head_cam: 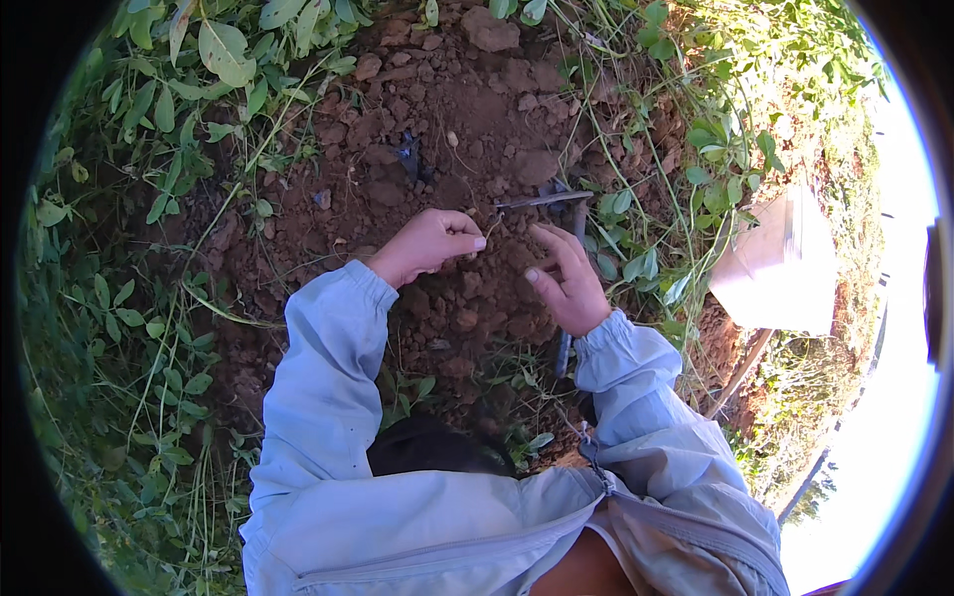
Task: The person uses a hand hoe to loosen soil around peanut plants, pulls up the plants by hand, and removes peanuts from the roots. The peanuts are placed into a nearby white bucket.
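Observation:
My left hand is above the loose brown soil, thumb and forefinger pinched on a thin pale root. Its other fingers curl underneath, where what they may hold is mostly hidden. To the right, my right hand has its thumb and fingers apart with nothing seen between them. Just beyond it lies a small hoe-like hand tool with a narrow metal head. Its handle runs down behind my right hand and shows again near the cuff. A small pale pod, probably a peanut, rests on the dirt farther up.
Leafy green plants crowd the left side, and trailing vines line the right. A pale board or box stands at the right by a wooden stick. Dark blue scraps poke from the soil among clods.

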`<state>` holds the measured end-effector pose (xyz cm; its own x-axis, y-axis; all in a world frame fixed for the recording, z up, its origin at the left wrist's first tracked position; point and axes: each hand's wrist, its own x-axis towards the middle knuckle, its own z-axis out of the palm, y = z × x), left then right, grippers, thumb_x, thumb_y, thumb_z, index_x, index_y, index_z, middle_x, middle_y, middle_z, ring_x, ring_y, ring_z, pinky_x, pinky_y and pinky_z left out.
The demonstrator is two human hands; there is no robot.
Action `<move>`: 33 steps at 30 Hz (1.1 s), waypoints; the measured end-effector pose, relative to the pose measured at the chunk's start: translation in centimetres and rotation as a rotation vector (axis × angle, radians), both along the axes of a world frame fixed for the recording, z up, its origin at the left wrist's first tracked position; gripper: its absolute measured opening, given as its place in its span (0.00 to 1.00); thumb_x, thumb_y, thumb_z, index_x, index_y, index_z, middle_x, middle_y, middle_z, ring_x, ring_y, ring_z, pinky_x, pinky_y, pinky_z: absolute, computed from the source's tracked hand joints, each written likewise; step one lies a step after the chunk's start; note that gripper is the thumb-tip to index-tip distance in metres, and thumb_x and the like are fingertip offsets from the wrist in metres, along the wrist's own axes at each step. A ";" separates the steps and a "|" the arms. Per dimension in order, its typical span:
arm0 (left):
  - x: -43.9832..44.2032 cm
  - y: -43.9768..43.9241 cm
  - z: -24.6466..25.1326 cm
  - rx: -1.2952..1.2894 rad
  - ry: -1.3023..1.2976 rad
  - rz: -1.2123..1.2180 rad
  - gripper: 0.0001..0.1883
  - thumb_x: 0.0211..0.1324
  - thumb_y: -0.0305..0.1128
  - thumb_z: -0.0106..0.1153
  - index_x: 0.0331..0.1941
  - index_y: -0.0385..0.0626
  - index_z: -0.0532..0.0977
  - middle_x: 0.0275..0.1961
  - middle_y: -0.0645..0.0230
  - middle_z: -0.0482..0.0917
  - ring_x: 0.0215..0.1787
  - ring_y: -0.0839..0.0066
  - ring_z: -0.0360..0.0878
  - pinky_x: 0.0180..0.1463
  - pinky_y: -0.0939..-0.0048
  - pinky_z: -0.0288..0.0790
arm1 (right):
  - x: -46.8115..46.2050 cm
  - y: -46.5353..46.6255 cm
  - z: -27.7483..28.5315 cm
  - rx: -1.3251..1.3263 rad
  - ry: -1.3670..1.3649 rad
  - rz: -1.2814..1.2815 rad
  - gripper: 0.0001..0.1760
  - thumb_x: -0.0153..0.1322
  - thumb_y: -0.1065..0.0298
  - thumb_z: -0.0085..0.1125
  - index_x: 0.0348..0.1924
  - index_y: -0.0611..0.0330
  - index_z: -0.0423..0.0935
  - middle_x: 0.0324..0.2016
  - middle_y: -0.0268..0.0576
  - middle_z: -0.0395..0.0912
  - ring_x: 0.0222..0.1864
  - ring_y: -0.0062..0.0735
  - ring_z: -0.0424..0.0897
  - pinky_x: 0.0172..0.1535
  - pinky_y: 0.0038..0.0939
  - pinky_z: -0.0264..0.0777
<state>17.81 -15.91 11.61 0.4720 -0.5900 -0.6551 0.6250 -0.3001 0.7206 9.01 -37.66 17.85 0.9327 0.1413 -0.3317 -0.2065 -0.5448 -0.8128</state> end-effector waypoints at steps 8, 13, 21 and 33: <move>-3.1 2.7 1.9 -0.234 0.221 -0.114 0.11 0.54 0.40 0.61 0.34 0.47 0.75 0.25 0.80 0.72 0.21 0.91 0.63 0.19 0.85 0.54 | 2.7 2.5 -1.5 -0.092 0.007 0.534 0.13 0.66 0.69 0.58 0.43 0.59 0.76 0.32 0.45 0.78 0.36 0.42 0.78 0.40 0.34 0.72; -5.3 1.9 3.2 -0.243 0.135 -0.172 0.13 0.54 0.41 0.62 0.39 0.47 0.75 0.25 0.81 0.70 0.20 0.92 0.60 0.20 0.85 0.54 | 2.6 2.2 -0.5 -0.004 -0.013 0.436 0.08 0.66 0.64 0.58 0.34 0.58 0.78 0.30 0.46 0.77 0.35 0.46 0.77 0.38 0.37 0.72; -6.1 2.2 1.1 0.037 -0.735 -0.170 0.15 0.56 0.43 0.58 0.33 0.41 0.76 0.24 0.74 0.72 0.24 0.81 0.69 0.29 0.71 0.66 | 3.1 3.3 1.0 -0.109 -0.089 0.519 0.07 0.66 0.65 0.57 0.32 0.59 0.77 0.28 0.46 0.77 0.33 0.46 0.78 0.36 0.38 0.71; -2.4 8.9 -1.0 -0.697 0.397 0.559 0.11 0.60 0.39 0.47 0.34 0.44 0.71 0.37 0.55 0.79 0.27 0.73 0.76 0.17 0.80 0.62 | 10.1 7.5 -12.4 -0.429 -0.212 -0.050 0.20 0.66 0.66 0.57 0.46 0.70 0.67 0.42 0.63 0.71 0.42 0.60 0.76 0.43 0.47 0.71</move>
<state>15.39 -7.01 10.61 0.6217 -0.6638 -0.4159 0.7833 0.5266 0.3304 19.13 -30.16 5.49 0.9884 -0.0137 -0.1515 -0.0950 -0.8335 -0.5443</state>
